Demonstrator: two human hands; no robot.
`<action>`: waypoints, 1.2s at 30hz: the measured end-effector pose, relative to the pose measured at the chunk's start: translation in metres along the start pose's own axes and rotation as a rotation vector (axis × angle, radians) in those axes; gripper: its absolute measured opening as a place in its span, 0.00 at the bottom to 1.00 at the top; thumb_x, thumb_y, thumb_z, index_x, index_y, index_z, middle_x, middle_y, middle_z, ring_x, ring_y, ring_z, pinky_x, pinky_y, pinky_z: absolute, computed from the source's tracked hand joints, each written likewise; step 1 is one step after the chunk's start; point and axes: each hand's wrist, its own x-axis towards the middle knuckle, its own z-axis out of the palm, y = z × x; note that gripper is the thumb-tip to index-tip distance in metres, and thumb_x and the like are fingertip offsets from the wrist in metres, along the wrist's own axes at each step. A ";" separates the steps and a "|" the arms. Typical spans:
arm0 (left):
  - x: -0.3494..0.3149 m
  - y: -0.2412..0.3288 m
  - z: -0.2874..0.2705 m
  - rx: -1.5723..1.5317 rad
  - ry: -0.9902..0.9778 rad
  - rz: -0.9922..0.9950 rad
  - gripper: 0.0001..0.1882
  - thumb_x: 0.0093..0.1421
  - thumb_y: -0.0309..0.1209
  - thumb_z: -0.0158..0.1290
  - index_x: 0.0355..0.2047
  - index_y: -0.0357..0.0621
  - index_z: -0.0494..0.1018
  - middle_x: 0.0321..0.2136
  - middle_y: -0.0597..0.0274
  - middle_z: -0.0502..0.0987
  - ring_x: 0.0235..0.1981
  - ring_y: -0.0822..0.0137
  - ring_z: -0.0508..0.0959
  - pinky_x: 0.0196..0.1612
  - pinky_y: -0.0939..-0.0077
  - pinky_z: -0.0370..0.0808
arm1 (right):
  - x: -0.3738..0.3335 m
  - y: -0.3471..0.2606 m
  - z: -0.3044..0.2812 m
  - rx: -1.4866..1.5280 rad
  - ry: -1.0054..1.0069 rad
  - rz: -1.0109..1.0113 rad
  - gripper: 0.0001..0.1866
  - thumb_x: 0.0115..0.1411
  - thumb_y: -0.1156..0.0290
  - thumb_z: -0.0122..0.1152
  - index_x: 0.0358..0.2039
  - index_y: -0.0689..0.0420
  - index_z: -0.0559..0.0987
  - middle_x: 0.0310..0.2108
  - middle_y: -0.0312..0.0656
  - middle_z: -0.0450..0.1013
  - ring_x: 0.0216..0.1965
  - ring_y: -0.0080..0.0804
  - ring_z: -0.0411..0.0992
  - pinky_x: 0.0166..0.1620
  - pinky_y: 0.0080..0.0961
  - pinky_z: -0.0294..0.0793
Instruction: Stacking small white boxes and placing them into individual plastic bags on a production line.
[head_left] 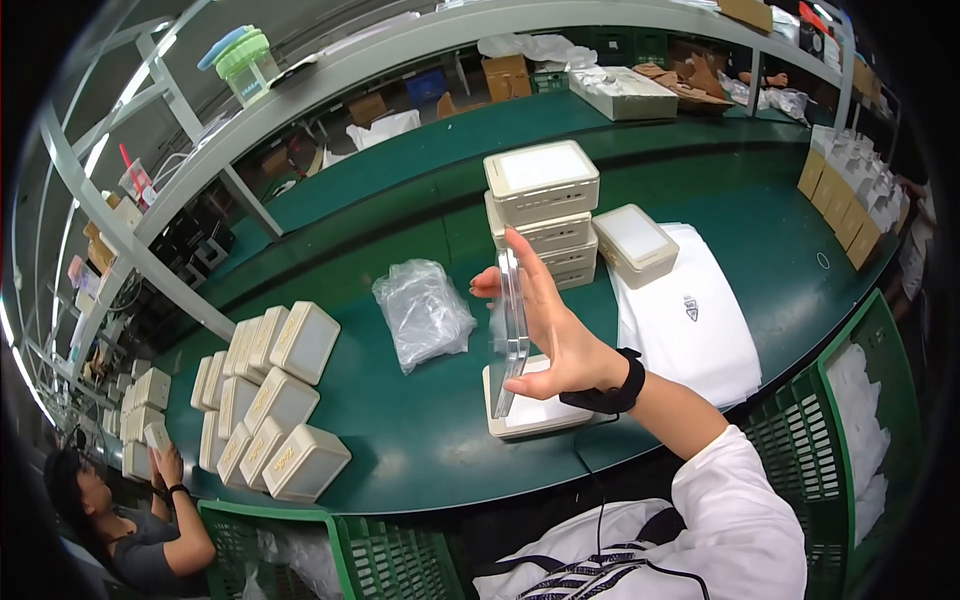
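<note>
Seen from above, over a long green workbench (pixel 420 450). Raised at centre, the right hand (pixel 560 335), fingers straight and thumb pressed in, clamped on a thin clear plastic panel (pixel 512 330) held upright and edge-on. On that wrist, a black strap (pixel 610 392); below it, a white sleeve. Left hand not visible anywhere. Directly beneath the raised panel, lying flat on the bench, a cream square box (pixel 535 408). Behind the hand, a stack of cream boxes (pixel 545 210), and just right of it a single cream box (pixel 635 243) resting on a pile of white sheets (pixel 690 320). To the left of the hand, a crumpled clear plastic bag (pixel 422 312). Further left, a crowded cluster of cream lids or trays (pixel 265 400) standing on edge. At far right, a row of tan cartons (pixel 850 195). Along the near edge, green plastic crates (pixel 850 440). At lower left, another person (pixel 120 520) holding a small cream box.
</note>
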 end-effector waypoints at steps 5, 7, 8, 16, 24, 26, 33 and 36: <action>-0.054 0.036 -0.092 -0.211 0.125 0.084 0.17 0.58 0.35 0.52 0.46 0.44 0.75 0.42 0.56 0.79 0.43 0.58 0.79 0.43 0.63 0.74 | -0.012 0.000 0.009 0.030 -0.073 0.064 0.70 0.38 0.59 0.73 0.70 0.47 0.30 0.59 0.47 0.55 0.60 0.40 0.57 0.64 0.39 0.52; -0.088 0.109 -0.174 -0.550 0.732 0.534 0.27 0.55 0.27 0.56 0.56 0.36 0.67 0.49 0.47 0.74 0.48 0.53 0.75 0.53 0.66 0.69 | -0.017 0.002 0.025 0.151 -0.109 0.164 0.70 0.38 0.58 0.74 0.70 0.48 0.30 0.60 0.48 0.53 0.60 0.40 0.58 0.64 0.40 0.53; -0.109 0.150 -0.214 -0.931 0.481 0.759 0.28 0.54 0.21 0.54 0.57 0.35 0.66 0.52 0.47 0.72 0.53 0.56 0.72 0.55 0.67 0.68 | -0.021 0.006 0.034 0.150 -0.122 0.183 0.70 0.38 0.58 0.74 0.70 0.48 0.30 0.60 0.48 0.53 0.60 0.40 0.58 0.64 0.40 0.53; -0.281 0.339 -0.251 -1.383 -0.775 1.711 0.70 0.40 0.38 0.73 0.69 0.42 0.29 0.64 0.43 0.52 0.59 0.54 0.67 0.59 0.61 0.65 | -0.107 0.009 0.101 0.563 -0.039 0.391 0.69 0.42 0.57 0.75 0.70 0.45 0.29 0.64 0.50 0.48 0.64 0.43 0.55 0.64 0.42 0.55; -0.302 0.354 -0.239 -1.394 -1.094 1.864 0.68 0.43 0.32 0.70 0.69 0.42 0.27 0.61 0.43 0.56 0.55 0.55 0.69 0.60 0.63 0.64 | -0.157 -0.010 0.085 0.182 0.009 0.366 0.64 0.48 0.56 0.73 0.69 0.58 0.34 0.69 0.48 0.43 0.67 0.44 0.51 0.65 0.39 0.53; -0.293 0.353 -0.240 -1.407 -1.043 1.952 0.67 0.44 0.33 0.70 0.69 0.41 0.27 0.61 0.43 0.57 0.54 0.56 0.69 0.60 0.63 0.64 | -0.151 -0.023 0.071 0.246 0.116 0.461 0.62 0.48 0.53 0.72 0.69 0.61 0.38 0.69 0.47 0.44 0.68 0.43 0.49 0.65 0.38 0.53; -0.256 0.344 -0.269 -0.922 -0.520 2.125 0.58 0.43 0.41 0.68 0.66 0.34 0.45 0.57 0.40 0.61 0.57 0.47 0.65 0.60 0.59 0.62 | -0.082 -0.056 -0.022 -0.446 0.129 0.321 0.59 0.44 0.54 0.74 0.68 0.63 0.48 0.66 0.48 0.54 0.67 0.42 0.53 0.64 0.36 0.54; -0.252 0.348 -0.270 -0.718 -0.276 2.163 0.54 0.43 0.43 0.67 0.64 0.31 0.52 0.55 0.40 0.62 0.55 0.45 0.66 0.59 0.58 0.63 | -0.069 -0.050 -0.037 -1.148 -0.153 0.250 0.57 0.42 0.63 0.74 0.68 0.62 0.50 0.65 0.49 0.55 0.66 0.41 0.54 0.64 0.34 0.53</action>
